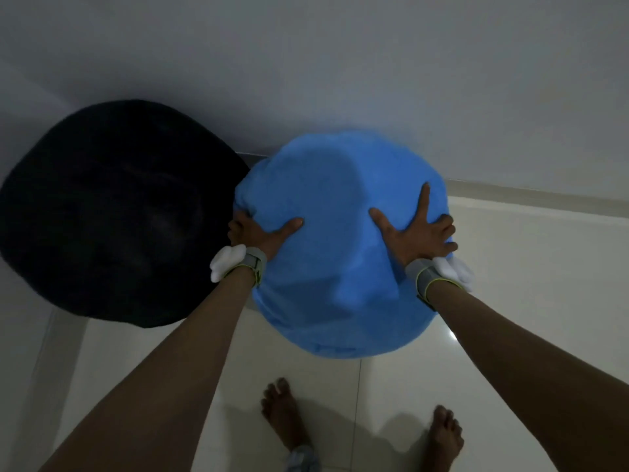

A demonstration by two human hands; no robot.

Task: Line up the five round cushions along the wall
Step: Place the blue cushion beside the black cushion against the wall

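Observation:
A big blue round cushion (340, 240) stands on the floor against the white wall (340, 63). My left hand (260, 231) grips its left side, thumb on top and fingers tucked between it and the black cushion. On its upper right, my right hand (417, 229) presses flat with fingers spread. A large black round cushion (112, 212) sits to the left, touching the blue one and also against the wall. No other cushions are in view.
Glossy cream floor tiles (510, 267) stretch to the right along the wall's base. My two bare feet (282, 413) stand just behind the blue cushion. A second wall or corner closes in at the far left.

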